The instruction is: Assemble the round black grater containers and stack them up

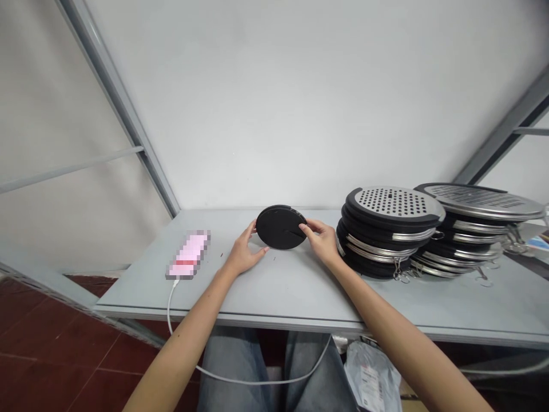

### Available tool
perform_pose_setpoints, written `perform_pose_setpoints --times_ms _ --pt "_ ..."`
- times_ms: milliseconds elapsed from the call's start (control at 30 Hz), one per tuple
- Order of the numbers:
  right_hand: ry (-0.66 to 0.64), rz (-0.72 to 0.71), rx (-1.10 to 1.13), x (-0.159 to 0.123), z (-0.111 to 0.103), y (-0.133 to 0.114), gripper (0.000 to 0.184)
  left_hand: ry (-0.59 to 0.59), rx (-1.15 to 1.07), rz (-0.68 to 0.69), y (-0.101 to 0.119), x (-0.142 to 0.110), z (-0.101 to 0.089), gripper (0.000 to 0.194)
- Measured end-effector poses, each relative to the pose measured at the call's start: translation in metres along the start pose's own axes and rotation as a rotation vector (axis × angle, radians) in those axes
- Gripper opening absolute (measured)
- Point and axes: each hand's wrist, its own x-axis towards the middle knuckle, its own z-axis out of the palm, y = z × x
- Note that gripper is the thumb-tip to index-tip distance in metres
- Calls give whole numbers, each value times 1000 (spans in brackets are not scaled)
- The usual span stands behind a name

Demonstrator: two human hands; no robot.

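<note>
A black round disc [281, 228] stands tilted on edge between my two hands, its dark flat face toward me. My left hand [245, 252] holds the disc's left side, fingertips at the rim and thumb at the lower edge. On the opposite side, my right hand [321, 239] grips the rim, with the thumb on the front face and the fingers partly hidden behind. Close to my right hand rises a stack of round lids [390, 229] with black rims, silver bands and a perforated metal top.
Behind that stack is a second stack of larger round lids [476, 229], with metal wire clips [512, 237] hanging from it. A phone [189, 254] with a white cable [170, 303] lies left on the grey table [274, 303]. Below sits a grey plastic parcel [371, 375].
</note>
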Motion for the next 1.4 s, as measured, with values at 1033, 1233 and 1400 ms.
perform_pose_setpoints --times_ms 1033,1233,1400 --pt "-387 -62 -563 -3 8 28 37 -368 395 190 20 -4 5 65" --pt "-242 3 -496 5 -7 12 48 -336 394 84 16 -4 10 65" --pt "-245 5 -802 2 -11 -1 34 -268 512 -66 19 11 22 65"
